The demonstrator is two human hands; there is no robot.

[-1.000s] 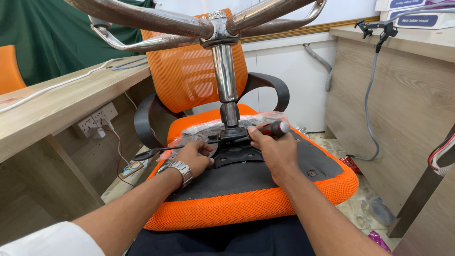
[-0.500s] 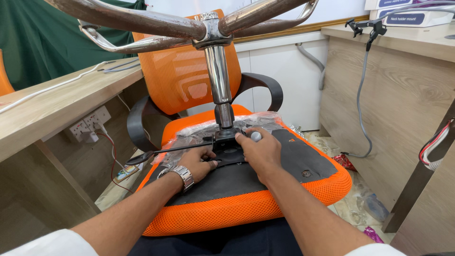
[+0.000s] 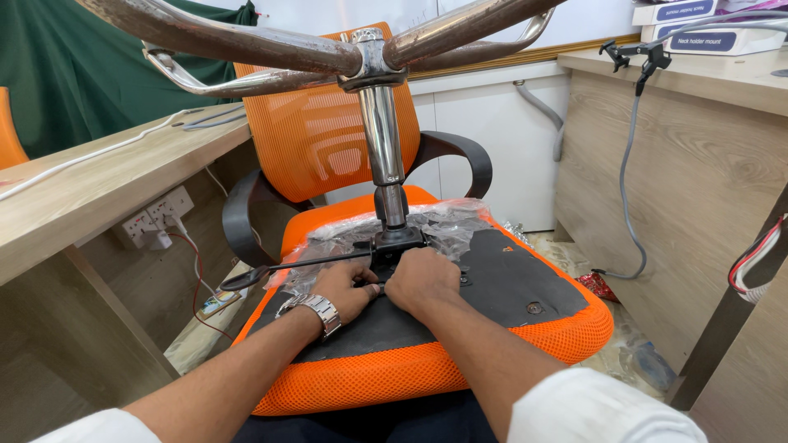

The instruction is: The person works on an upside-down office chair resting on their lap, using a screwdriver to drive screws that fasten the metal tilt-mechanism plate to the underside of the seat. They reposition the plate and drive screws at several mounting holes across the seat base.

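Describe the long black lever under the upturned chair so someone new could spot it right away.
Start at the orange office chair lying upside down, its black underside facing up. From the black mechanism at the foot of the chrome column, a thin black lever runs left past the left hand. Only it ends in a flat paddle.

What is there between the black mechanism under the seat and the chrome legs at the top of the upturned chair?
In the head view, a chrome column joins the black mechanism to the chrome legs; nothing else lies between them.
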